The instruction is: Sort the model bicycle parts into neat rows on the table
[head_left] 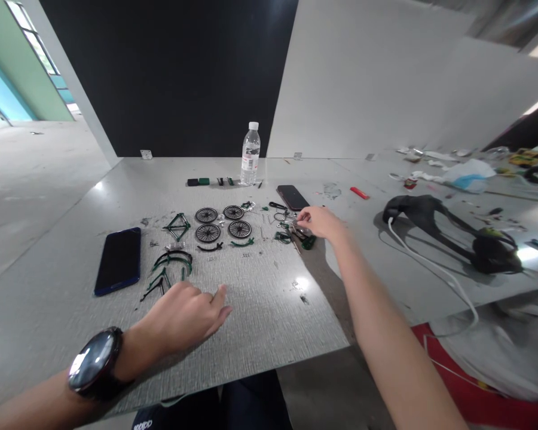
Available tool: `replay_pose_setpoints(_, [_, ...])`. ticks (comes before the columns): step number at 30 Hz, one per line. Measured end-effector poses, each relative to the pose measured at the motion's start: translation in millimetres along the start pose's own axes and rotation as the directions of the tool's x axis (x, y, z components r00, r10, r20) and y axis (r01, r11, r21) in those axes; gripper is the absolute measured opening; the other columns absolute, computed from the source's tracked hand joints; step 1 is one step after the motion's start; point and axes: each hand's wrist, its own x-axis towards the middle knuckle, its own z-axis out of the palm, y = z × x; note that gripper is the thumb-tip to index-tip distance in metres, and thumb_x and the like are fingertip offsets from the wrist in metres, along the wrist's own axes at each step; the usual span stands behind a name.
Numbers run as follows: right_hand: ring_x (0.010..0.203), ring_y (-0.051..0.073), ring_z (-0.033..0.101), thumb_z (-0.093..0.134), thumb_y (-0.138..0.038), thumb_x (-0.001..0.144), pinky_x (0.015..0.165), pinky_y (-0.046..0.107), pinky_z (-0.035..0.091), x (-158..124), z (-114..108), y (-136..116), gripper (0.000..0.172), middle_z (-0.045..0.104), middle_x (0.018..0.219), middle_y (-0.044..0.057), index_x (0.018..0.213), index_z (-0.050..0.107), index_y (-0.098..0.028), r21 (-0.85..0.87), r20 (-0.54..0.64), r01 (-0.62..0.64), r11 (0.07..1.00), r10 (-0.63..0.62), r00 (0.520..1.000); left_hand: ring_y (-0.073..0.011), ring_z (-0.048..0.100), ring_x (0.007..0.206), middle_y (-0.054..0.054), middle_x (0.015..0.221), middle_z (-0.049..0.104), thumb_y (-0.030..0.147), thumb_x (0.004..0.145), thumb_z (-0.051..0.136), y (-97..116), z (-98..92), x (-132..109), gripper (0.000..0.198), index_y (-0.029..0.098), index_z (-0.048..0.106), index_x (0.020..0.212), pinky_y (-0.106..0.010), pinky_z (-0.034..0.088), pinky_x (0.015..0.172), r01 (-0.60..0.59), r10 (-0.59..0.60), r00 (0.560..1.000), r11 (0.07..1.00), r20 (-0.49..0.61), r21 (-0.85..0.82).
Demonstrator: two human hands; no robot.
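My left hand [186, 313] rests over the near part of the table, thumb and index finger apart, the other fingers loosely curled, with nothing visible in it. Just beyond it lie small green and black bicycle frame pieces [159, 283] and curved mudguards [174, 257]. My right hand [316, 222] reaches down into a cluster of small model bicycle parts [283, 237], fingertips pinched together; what they hold is hidden. Between the hands, model wheels [207, 233] lie in two rows. A green frame [177, 227] lies left of them, and two curved strips [242, 242] lie below.
Phones lie at the left [119, 261] and beyond my right hand [292, 197]. A water bottle [250, 156] stands near the back panel. Small blocks [198, 181] lie beside it. To the right are a red lighter [359, 193], a black strapped headset [452, 230] and a white cable [430, 266].
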Motion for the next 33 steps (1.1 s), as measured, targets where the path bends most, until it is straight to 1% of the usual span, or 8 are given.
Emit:
replay_pose_setpoints(4, [0.08,0.02,0.065,0.065,-0.026,0.091,0.064,0.029,0.039,-3,-4,-4,0.009,0.077,0.093,0.005,0.095,0.073,-0.025,-0.024,-0.053,-0.035,0.999,0.034,0.998,-0.0173,0.06,0.047,-0.003,0.061,0.07,0.031,0.109,0.033,-1,1.5,-1,0.047,0.005,0.062,0.134,-0.029,0.04,0.047,0.007,-0.007,1.0,1.0,-0.016,-0.011])
replay_pose_setpoints(9, [0.091,0.022,0.065,0.061,-0.027,0.096,0.07,0.03,0.041,-1,3,-21,0.014,0.074,0.105,0.008,0.102,0.073,-0.025,-0.076,-0.15,0.126,0.989,-0.136,0.979,-0.0171,0.06,0.048,-0.004,0.061,0.069,0.032,0.109,0.035,-1,4.0,-2,0.045,0.006,0.062,0.133,-0.028,0.039,0.048,0.011,-0.012,1.0,1.0,-0.021,-0.029])
replay_pose_setpoints(13, [0.095,0.023,0.063,0.057,-0.029,0.099,0.075,0.032,0.042,5,15,-27,0.017,0.071,0.108,0.009,0.103,0.073,-0.023,-0.138,-0.157,0.152,0.979,-0.173,0.972,-0.017,0.061,0.049,-0.004,0.062,0.07,0.033,0.108,0.036,0,4.3,-2,0.045,0.006,0.062,0.132,-0.028,0.039,0.049,0.012,-0.012,1.0,0.999,-0.026,-0.031])
replay_pose_setpoints(17, [0.097,0.023,0.064,0.056,-0.029,0.1,0.076,0.031,0.043,8,20,-27,0.018,0.071,0.107,0.01,0.103,0.073,-0.022,-0.145,-0.161,0.135,0.98,-0.158,0.974,-0.0165,0.062,0.049,-0.004,0.061,0.07,0.033,0.108,0.039,0,0.4,-1,0.044,0.006,0.061,0.134,-0.027,0.039,0.048,0.003,-0.003,1.0,1.0,0.004,0.004])
replay_pose_setpoints(21, [0.096,0.024,0.066,0.057,-0.029,0.099,0.074,0.032,0.044,8,19,-27,0.018,0.073,0.106,0.01,0.099,0.074,-0.022,-0.138,-0.166,0.108,0.985,-0.13,0.977,-0.0184,0.064,0.05,-0.005,0.061,0.071,0.033,0.108,0.039,0,-2.9,0,0.045,0.006,0.062,0.135,-0.028,0.038,0.047,-0.005,0.004,1.0,0.999,0.024,0.04])
replay_pose_setpoints(25, [0.093,0.025,0.067,0.061,-0.03,0.096,0.072,0.032,0.045,7,15,-25,0.016,0.076,0.099,0.009,0.094,0.075,-0.024,-0.118,-0.172,0.077,0.99,-0.096,0.98,-0.0181,0.063,0.049,-0.004,0.061,0.07,0.033,0.108,0.038,0,-0.7,-1,0.044,0.005,0.063,0.132,-0.028,0.037,0.047,0.0,0.0,1.0,1.0,-0.008,0.019])
replay_pose_setpoints(29, [0.091,0.024,0.068,0.061,-0.03,0.095,0.072,0.032,0.045,8,13,-20,0.016,0.077,0.097,0.008,0.092,0.076,-0.025,-0.106,-0.186,0.043,0.993,-0.063,0.98,-0.0166,0.061,0.047,-0.003,0.059,0.069,0.032,0.108,0.037,-1,2.1,-2,0.044,0.005,0.062,0.131,-0.028,0.036,0.047,0.0,-0.002,0.999,0.999,-0.05,-0.032])
replay_pose_setpoints(33, [0.091,0.025,0.067,0.057,-0.031,0.098,0.072,0.033,0.045,9,11,-20,0.019,0.076,0.098,0.01,0.094,0.074,-0.023,-0.099,-0.2,0.02,0.995,-0.04,0.979,-0.017,0.062,0.048,-0.004,0.06,0.07,0.033,0.108,0.039,-1,0.3,-1,0.044,0.005,0.063,0.131,-0.028,0.037,0.047,-0.003,0.003,0.999,1.0,-0.035,-0.013])
